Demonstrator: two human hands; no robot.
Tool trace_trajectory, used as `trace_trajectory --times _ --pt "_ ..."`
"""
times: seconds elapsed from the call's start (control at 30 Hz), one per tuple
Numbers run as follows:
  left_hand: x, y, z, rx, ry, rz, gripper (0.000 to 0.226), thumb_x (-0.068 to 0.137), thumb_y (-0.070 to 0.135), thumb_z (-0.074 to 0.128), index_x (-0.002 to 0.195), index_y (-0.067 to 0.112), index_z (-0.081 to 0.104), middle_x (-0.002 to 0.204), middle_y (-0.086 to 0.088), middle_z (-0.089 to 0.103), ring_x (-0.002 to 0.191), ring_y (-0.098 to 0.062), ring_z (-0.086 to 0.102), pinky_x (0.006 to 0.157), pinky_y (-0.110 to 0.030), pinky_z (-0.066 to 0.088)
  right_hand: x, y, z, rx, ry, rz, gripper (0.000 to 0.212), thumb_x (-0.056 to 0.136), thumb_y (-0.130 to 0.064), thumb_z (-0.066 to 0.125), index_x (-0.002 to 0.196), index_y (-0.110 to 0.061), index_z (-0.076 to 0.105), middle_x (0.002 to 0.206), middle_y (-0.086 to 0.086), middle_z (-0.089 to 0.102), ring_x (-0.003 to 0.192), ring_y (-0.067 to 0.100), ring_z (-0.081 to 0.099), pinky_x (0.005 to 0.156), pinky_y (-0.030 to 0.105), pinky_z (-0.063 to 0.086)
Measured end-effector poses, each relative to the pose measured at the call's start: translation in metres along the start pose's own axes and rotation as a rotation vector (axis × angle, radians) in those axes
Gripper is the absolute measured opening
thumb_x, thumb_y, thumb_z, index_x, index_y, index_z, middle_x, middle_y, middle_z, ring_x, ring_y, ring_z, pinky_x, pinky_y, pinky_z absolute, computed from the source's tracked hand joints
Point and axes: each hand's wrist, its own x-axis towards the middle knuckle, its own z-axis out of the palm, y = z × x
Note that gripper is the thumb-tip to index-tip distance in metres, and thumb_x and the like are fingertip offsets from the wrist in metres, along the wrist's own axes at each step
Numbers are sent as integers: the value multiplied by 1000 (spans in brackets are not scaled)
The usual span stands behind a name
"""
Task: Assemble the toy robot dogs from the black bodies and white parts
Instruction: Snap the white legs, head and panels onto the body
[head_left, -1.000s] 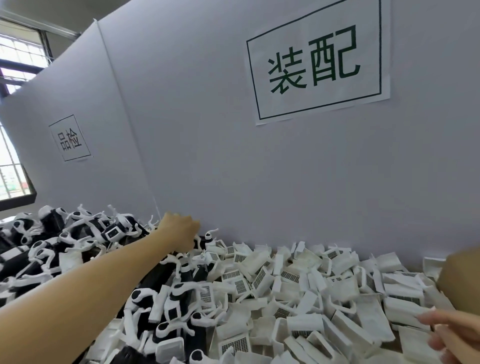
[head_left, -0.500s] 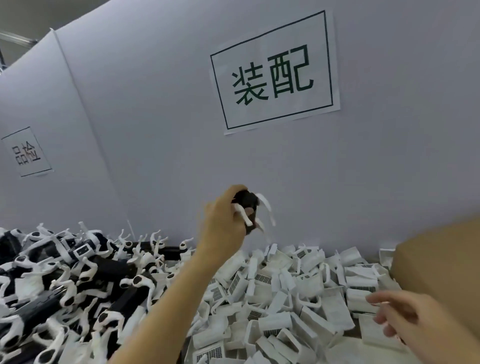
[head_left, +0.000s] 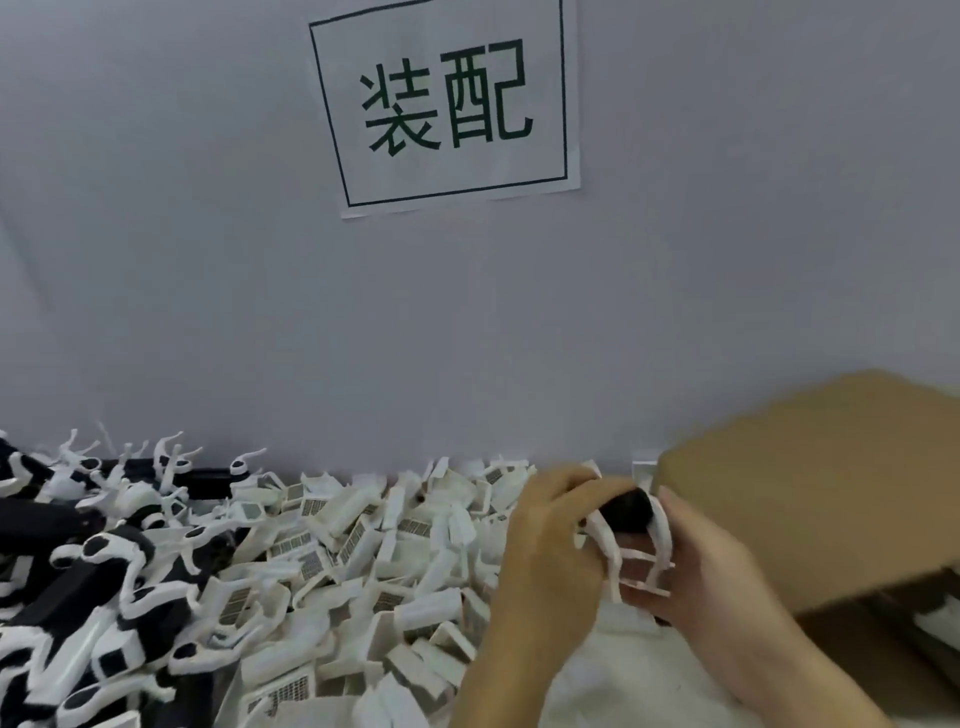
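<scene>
A black toy dog body with white legs (head_left: 628, 525) sits between both hands at the right centre. My left hand (head_left: 550, 540) grips its left end, fingers curled over the top. My right hand (head_left: 696, 566) holds it from the right, with fingers under the white legs. A heap of loose white parts with grille faces (head_left: 363, 561) covers the table's middle. A pile of black bodies with white legs (head_left: 93, 571) fills the left side.
A brown cardboard box (head_left: 810, 488) stands at the right, its flap just behind my right hand. A grey partition wall (head_left: 467, 338) with a paper sign (head_left: 447, 104) closes off the back. White cloth-like surface lies below the hands.
My left hand has carried the black body from above the white heap to the right and lower. My right hand has come up and taken hold of it. The view has swung right.
</scene>
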Motion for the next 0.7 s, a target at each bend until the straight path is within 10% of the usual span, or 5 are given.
trace_trajectory --times 0.13,0.3,0.43,0.7 --pt "0 0 5 -331 -160 -125 65 78 -20 39 114 28 64 114 12 71 121 1 59 99 -13 46 7 6 -13 45 150 -26 44 95 -50 55 112 -15 75 110 12 76 104 32 71 91 49 55" --pt "4 -1 13 -549 78 -507 26 95 -4 52 95 16 68 95 2 73 98 -14 70 83 -30 60 9 15 -13 -1 222 -168 18 96 -31 61 96 -18 74 82 0 71 71 15 64 59 27 48" --pt "7 -10 14 -634 -63 -820 33 100 46 57 106 19 74 95 2 79 93 -17 75 90 -40 58 5 23 -8 -83 77 -252 30 86 -34 71 115 -28 72 112 -4 75 99 9 72 80 30 52" --pt "4 -19 12 -849 162 -905 16 98 16 65 113 15 70 98 -8 79 88 -27 77 85 -50 61 0 36 12 -734 116 -433 33 94 -25 66 120 -44 59 115 -21 65 113 -7 56 93 21 50"
